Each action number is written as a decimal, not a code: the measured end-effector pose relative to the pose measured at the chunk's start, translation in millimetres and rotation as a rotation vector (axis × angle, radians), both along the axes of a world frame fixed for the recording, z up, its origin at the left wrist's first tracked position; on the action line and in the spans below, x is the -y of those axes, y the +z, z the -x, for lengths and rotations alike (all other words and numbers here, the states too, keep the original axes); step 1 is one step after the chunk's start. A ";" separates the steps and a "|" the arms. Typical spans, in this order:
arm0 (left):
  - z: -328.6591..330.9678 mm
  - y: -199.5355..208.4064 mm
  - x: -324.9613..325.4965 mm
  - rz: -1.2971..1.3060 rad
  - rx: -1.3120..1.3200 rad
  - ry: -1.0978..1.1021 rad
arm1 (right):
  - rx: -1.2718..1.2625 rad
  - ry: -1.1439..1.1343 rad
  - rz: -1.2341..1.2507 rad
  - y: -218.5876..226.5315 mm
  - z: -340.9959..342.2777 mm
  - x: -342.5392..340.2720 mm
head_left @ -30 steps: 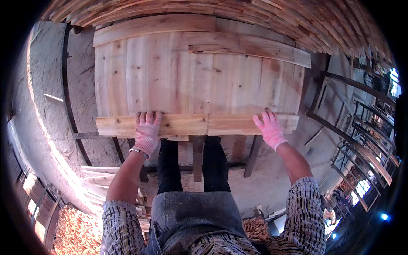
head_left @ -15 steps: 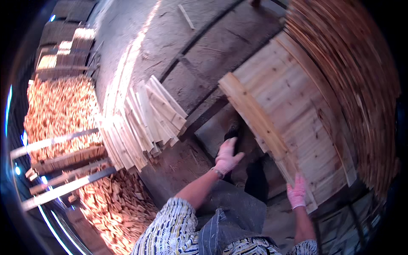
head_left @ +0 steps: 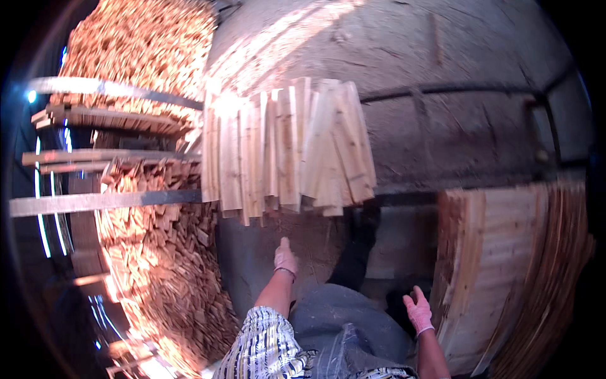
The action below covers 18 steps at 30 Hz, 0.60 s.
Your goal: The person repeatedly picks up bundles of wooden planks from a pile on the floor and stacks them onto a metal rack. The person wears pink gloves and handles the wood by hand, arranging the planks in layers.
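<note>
My left hand (head_left: 285, 258), in a pale pink glove, is held out empty over the floor, just below the near ends of a row of loose wooden slats (head_left: 287, 148). The slats lie side by side, some crossing at slight angles. My right hand (head_left: 418, 309), gloved alike, is empty with its thumb and fingers apart. It is beside the near left edge of a broad stack of pale boards (head_left: 505, 252), not visibly touching it.
At the left stand big piles of cut wood pieces (head_left: 161, 246), with metal bars (head_left: 107, 202) running across them. A dark rail (head_left: 454, 88) runs beyond the slats. Sunlight streaks the dusty floor (head_left: 391, 44). More dark-edged boards (head_left: 568, 240) stand at the far right.
My view has swung left, bringing the slats to the centre. My right hand has come off the edge of the board stack. My left hand has moved toward the slats.
</note>
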<state>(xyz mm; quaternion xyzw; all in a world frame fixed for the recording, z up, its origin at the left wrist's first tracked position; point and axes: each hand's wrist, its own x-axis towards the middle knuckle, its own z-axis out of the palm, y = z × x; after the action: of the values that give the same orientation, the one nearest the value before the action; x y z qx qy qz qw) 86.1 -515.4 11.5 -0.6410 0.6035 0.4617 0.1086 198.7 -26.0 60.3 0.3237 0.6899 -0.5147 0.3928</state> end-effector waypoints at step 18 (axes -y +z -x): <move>105.3 37.3 308.4 0.209 -0.221 -0.376 | -0.183 0.759 0.124 3.9 408.4 233.4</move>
<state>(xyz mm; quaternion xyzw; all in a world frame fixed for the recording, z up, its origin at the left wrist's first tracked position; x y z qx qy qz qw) -19.2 -823.9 48.8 -0.4707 0.7649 0.4357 0.0589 -209.7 -259.3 64.2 -0.0258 0.7603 -0.4002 0.5110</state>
